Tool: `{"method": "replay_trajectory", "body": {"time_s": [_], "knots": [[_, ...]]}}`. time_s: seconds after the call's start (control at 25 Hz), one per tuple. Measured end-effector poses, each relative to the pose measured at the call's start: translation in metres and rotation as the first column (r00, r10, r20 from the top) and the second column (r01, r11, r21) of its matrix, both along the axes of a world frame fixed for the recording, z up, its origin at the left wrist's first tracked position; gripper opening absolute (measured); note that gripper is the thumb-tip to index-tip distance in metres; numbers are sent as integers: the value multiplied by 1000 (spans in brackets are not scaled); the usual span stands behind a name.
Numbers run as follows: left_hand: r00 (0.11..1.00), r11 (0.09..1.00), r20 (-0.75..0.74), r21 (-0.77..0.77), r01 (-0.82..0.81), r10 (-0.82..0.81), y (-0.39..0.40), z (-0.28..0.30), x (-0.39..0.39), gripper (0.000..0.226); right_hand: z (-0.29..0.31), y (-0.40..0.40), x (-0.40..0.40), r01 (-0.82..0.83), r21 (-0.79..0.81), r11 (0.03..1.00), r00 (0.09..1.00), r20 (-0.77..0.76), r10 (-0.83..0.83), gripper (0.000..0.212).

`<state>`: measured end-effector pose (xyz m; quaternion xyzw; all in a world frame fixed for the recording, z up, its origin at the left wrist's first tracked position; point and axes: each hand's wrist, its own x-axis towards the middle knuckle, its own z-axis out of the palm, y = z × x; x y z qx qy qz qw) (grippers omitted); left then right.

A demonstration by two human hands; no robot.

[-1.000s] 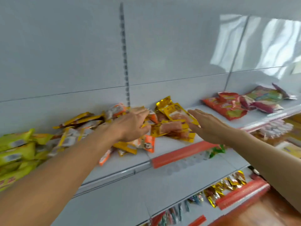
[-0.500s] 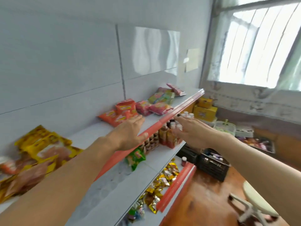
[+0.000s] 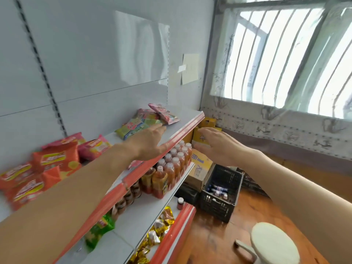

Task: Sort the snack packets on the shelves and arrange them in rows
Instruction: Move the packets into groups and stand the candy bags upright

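**Hands reaching toward the far end of the top shelf**

Orange-red crinkled snack packets (image 3: pixel 43 168) lie heaped at the left of the white metal top shelf (image 3: pixel 178 128), unsorted. Further right, a loose pile of green and pink foil packets (image 3: pixel 146 121) sits near the shelf's end, overlapping rather than in a row. The left hand (image 3: pixel 150 141) stretches flat over the red shelf edge, fingers straight, fingertips just beside that pile, holding nothing, probably to gather it. The right hand (image 3: pixel 219 147) hovers off the shelf, fingers spread and loose, also holding nothing.
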<state>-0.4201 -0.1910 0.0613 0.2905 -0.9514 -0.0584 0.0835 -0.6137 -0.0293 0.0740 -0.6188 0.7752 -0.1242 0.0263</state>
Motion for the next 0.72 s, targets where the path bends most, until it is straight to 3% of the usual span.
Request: {"method": "replay_trajectory", "body": {"time_s": [0.12,0.24,0.4,0.52,0.64,0.72], "knots": [[999,998,-8,50,-45,46,-43,-5,-64,76,-8,-44,-59,-26,8,1000,1000,1,26,67],[980,971,-40,146,-189,197,-83,-18,-116,69,-22,-90,-119,-72,31,997,997,32,71,69],[896,896,-103,160,-413,432,-140,-37,-171,40,-39,-165,-205,-179,58,982,984,21,179,73],[784,812,-220,216,-542,581,-162,-47,-199,31,-42,-217,-246,-282,84,956,958,81,276,71],[591,704,-383,355,-616,710,-170,-59,-216,31,-49,-267,-270,-379,112,918,923,112,368,69],[477,624,-408,426,-655,779,-178,-67,-225,26,-55,-303,-278,-433,99,896,897,145,417,64]]}}
